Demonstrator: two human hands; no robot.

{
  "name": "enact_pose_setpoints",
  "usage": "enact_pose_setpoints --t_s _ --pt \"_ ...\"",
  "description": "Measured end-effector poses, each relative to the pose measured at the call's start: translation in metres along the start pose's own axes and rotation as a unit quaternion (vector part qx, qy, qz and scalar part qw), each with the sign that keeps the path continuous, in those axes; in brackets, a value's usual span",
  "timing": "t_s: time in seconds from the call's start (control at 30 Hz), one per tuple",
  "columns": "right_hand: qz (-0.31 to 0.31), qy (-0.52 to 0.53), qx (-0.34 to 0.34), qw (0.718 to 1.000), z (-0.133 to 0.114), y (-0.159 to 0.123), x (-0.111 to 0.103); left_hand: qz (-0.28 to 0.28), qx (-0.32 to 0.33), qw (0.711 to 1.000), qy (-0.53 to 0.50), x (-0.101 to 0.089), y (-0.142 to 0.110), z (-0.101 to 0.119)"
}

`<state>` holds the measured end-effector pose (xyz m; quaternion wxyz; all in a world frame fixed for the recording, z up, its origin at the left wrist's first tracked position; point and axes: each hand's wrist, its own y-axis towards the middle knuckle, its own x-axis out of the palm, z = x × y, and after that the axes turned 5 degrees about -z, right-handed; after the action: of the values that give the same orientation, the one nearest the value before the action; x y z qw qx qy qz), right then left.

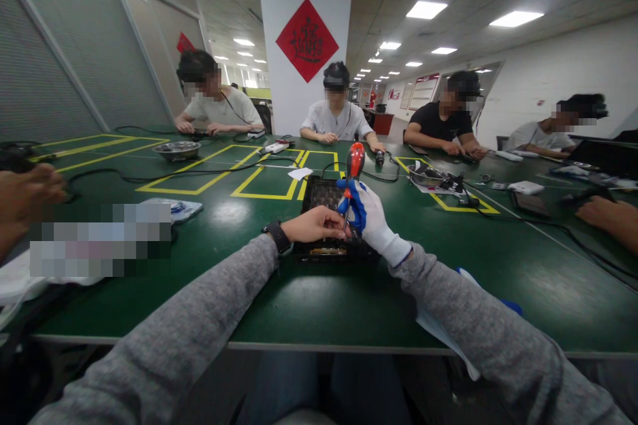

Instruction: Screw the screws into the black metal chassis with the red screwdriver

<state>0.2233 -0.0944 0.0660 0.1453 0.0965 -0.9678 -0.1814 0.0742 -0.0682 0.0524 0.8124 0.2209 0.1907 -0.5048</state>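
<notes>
My right hand (371,216), in a white glove with blue grip patches, is closed round a screwdriver (355,161). The screwdriver stands nearly upright, its red and black handle up and its thin shaft pointing down. My left hand (319,224) is bare, with a dark watch (278,237) on the wrist. Its fingers are pinched together beside the lower shaft; what they hold, if anything, is hidden. Under both hands lies a black, box-like housing (319,192) with a patterned inner surface. Along its near edge runs a small yellowish strip (326,252). The screwdriver's tip is hidden by my fingers.
A white-and-blue glove (491,292) lies partly behind my right forearm. Metal bowls (178,150) (427,174), cables (124,177) and a white paper scrap (300,174) are on the green table (224,292). Several co-workers sit around it; hands show at both sides.
</notes>
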Motion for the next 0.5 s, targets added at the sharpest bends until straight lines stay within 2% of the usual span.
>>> enact_pose_setpoints --t_s 0.13,0.33,0.5 --pt "0.001 -0.013 0.001 1.0 -0.0012 -0.0016 0.0004 -0.002 -0.013 1.0 -0.02 0.0002 -0.0002 0.0029" --pt "0.014 -0.024 -0.014 1.0 -0.0009 -0.0009 0.002 0.046 -0.015 0.998 0.03 0.0003 0.0007 0.0004" --pt "0.016 -0.001 -0.007 1.0 0.0004 0.0005 0.0005 0.013 0.009 1.0 0.016 -0.0002 0.0001 0.0028"
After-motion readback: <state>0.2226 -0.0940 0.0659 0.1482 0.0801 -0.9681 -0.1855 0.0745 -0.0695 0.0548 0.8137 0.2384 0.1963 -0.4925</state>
